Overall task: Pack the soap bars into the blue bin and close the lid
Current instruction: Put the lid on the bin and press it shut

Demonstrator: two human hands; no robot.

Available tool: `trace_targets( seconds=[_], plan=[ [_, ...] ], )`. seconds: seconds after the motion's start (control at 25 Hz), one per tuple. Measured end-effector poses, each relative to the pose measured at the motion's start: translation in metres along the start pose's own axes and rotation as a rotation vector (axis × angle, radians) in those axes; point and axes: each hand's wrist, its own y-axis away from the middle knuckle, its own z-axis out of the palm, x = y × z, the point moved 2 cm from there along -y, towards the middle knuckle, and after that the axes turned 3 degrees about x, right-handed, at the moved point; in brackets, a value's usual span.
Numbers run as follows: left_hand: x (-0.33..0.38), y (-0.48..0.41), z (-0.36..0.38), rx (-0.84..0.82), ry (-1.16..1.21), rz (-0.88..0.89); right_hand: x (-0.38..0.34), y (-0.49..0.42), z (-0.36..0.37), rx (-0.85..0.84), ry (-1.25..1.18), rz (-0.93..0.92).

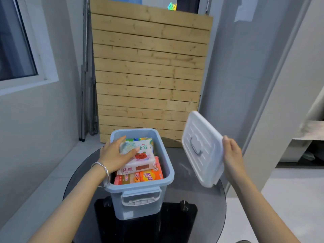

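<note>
The blue bin (167,170) stands open on a round dark glass table (199,200), its handle facing me. Several wrapped soap bars fill it: a white one with a red rose (140,163) on top, a green-white one (138,144) behind it, orange ones (151,176) at the near end. My left hand (114,155) lies flat on the top bars, fingers spread, with a silver bangle on the wrist. My right hand (232,155) grips the right edge of the white lid (201,148), held tilted in the air to the right of the bin.
A slatted wooden panel (149,76) leans upright behind the table. A grey wall with a window (15,50) is at the left, with metal poles (85,102) in the corner. A grey wall and doorway are at the right.
</note>
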Motion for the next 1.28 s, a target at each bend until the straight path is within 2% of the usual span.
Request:
trace_targets(
  seconds=[0.08, 0.16, 0.24, 0.36, 0.4, 0.48, 0.64, 0.76, 0.92, 1.04, 1.16, 1.28],
  plan=[
    [0.019, 0.002, 0.001, 0.064, -0.002, 0.073, -0.027, 0.001, -0.007, -0.005, -0.276, 0.040],
    [0.041, 0.003, 0.005, 0.041, 0.128, 0.107, -0.058, 0.007, -0.005, -0.053, -0.546, 0.058],
    [0.062, 0.005, 0.007, -0.039, 0.348, 0.069, -0.082, 0.013, 0.002, -0.127, -0.779, 0.116],
    [0.074, 0.002, -0.004, -0.093, 0.863, 0.012, -0.094, 0.025, 0.021, -0.242, -0.971, 0.260],
    [0.072, 0.001, -0.010, -0.077, 1.006, 0.007, -0.092, 0.030, 0.027, -0.263, -0.951, 0.287],
    [0.058, -0.002, -0.021, 0.013, 1.101, -0.043, -0.079, 0.041, 0.040, -0.296, -0.766, 0.269],
    [0.018, -0.004, -0.034, 0.171, 0.951, -0.102, -0.055, 0.056, 0.054, -0.367, -0.187, 0.064],
    [-0.001, -0.010, -0.039, 0.151, 0.815, -0.215, -0.040, 0.063, 0.062, -0.511, 0.023, 0.066],
    [-0.022, -0.015, -0.021, 0.034, 0.738, -0.318, -0.017, 0.069, 0.073, -0.527, 0.190, 0.077],
    [-0.033, -0.015, -0.007, 0.008, 0.830, -0.371, -0.006, 0.073, 0.079, -0.584, 0.337, 0.120],
    [-0.036, -0.017, -0.004, 0.032, 0.824, -0.415, -0.002, 0.072, 0.084, -0.591, 0.313, 0.152],
    [-0.037, -0.016, -0.001, -0.034, 0.873, -0.516, -0.005, 0.064, 0.091, -0.639, 0.382, 0.154]
  ],
)
